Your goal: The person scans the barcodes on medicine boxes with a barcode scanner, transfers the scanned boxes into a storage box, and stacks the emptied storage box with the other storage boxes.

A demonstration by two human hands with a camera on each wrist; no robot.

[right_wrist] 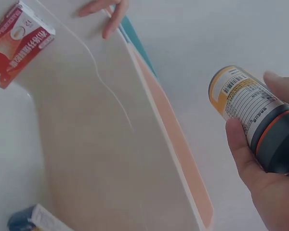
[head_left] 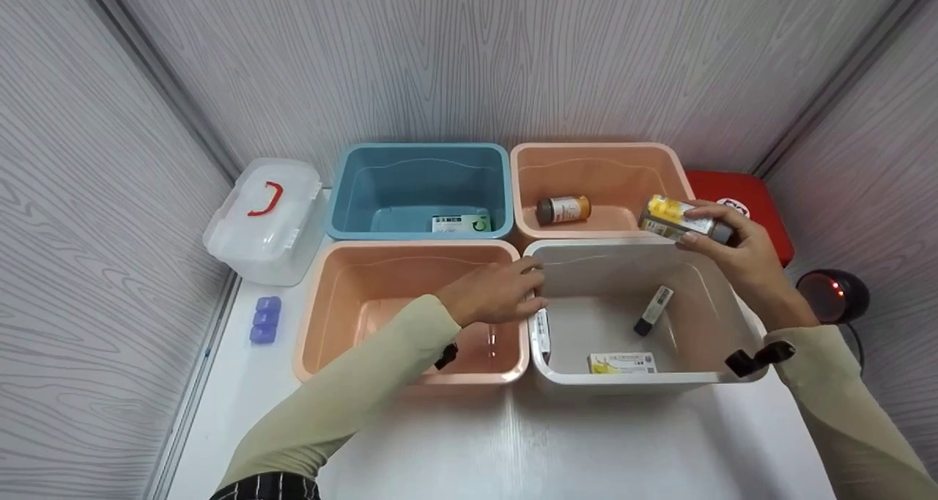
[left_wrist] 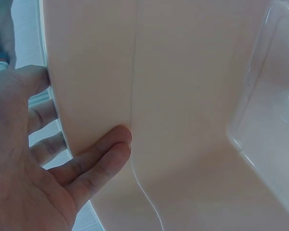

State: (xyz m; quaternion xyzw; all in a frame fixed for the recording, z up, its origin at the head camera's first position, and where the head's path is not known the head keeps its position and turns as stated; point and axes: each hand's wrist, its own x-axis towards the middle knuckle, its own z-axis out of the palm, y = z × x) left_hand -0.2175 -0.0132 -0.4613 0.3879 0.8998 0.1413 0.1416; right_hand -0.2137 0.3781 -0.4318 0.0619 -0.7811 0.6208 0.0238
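Observation:
My right hand [head_left: 747, 265] grips a bottle [head_left: 678, 218] with a yellow and white label and a dark cap, above the rims between the white bin and the back peach bin [head_left: 601, 152]. In the right wrist view, the bottle [right_wrist: 245, 103] shows a barcode, with thumb and fingers on opposite sides. My left hand [head_left: 495, 291] rests across the adjoining rims of the front peach bin [head_left: 337, 302] and white bin [head_left: 703, 379]. In the left wrist view, two nearly straight fingers of the left hand [left_wrist: 43, 149] touch a bin's inner wall; others reach over its edge.
Another bottle [head_left: 564, 210] lies in the back peach bin. A blue bin [head_left: 421, 148] holds a green-and-white box [head_left: 462, 223]. Small boxes, including a yellow-and-white one [head_left: 623, 363], lie in the white bin. A clear case [head_left: 264, 221], purple pill organizer [head_left: 265, 320], red case [head_left: 769, 221] and black device [head_left: 833, 295] flank the bins.

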